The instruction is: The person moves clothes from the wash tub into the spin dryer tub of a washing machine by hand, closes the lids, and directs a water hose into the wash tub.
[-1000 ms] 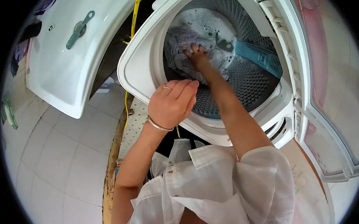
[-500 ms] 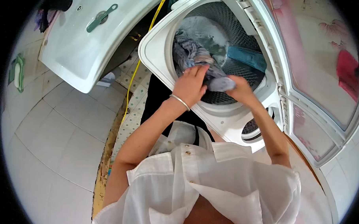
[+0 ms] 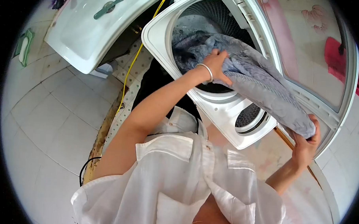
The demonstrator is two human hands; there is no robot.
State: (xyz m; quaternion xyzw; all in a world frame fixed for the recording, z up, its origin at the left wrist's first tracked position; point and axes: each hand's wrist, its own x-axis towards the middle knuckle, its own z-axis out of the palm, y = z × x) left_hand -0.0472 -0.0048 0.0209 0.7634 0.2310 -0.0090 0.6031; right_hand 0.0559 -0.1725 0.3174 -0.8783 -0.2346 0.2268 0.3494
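A long, wet, grey piece of fabric, perhaps a garment, stretches from the wash tub of a white washing machine out over its right rim. At the right, my right hand is closed around the fabric's outer end, beyond the machine's body. My left hand, with a bangle at the wrist, lies on the fabric above the tub opening, thumb and fingers apart. More bunched grey cloth stays down in the tub beside foamy water.
The machine's hinged lid stands raised on the right. A smaller round opening sits in the near part of the machine. On the left are a white washbasin and a yellow hose. A red cloth is behind the lid.
The right hand has moved right and toward me, drawing the grey fabric out across the rim. My left hand has shifted right and up along it. The blue part inside the tub is now covered.
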